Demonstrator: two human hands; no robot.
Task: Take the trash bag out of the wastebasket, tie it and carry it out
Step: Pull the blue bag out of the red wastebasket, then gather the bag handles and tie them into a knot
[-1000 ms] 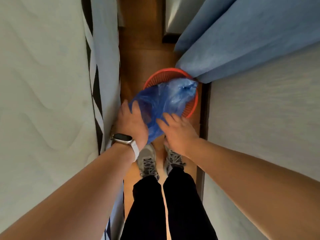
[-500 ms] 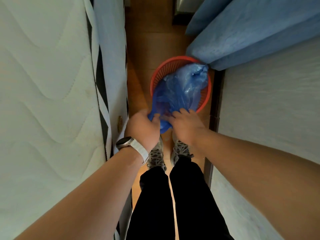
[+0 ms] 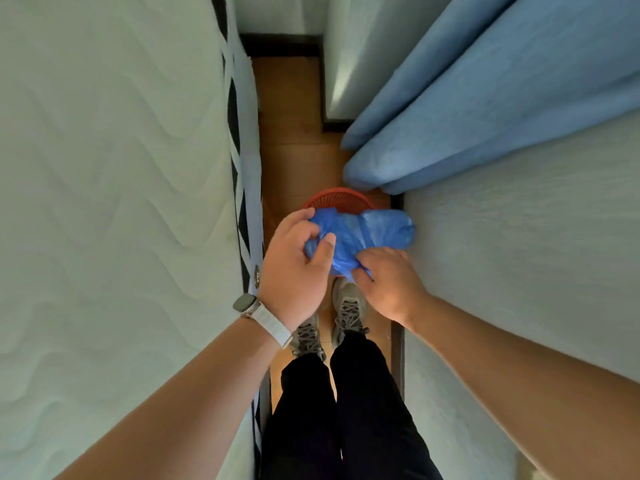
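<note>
A crumpled blue trash bag (image 3: 367,233) hangs in the air, lifted above the red mesh wastebasket (image 3: 337,199), which stands on the wooden floor and is mostly hidden behind the bag. My left hand (image 3: 294,268), with a watch on its wrist, is shut on the bag's left end. My right hand (image 3: 388,282) grips the bag's lower near edge. The bag is bunched between both hands.
A white quilted mattress (image 3: 114,202) stands on edge at the left and a white wall (image 3: 519,271) at the right, leaving a narrow strip of wooden floor (image 3: 294,140). Blue curtains (image 3: 467,109) hang down by the basket. My shoes (image 3: 348,310) stand just short of the basket.
The bag has come up out of the wastebasket and is now gathered into a bunch between both hands. The view has pulled back, so the basket sits lower and farther off.
</note>
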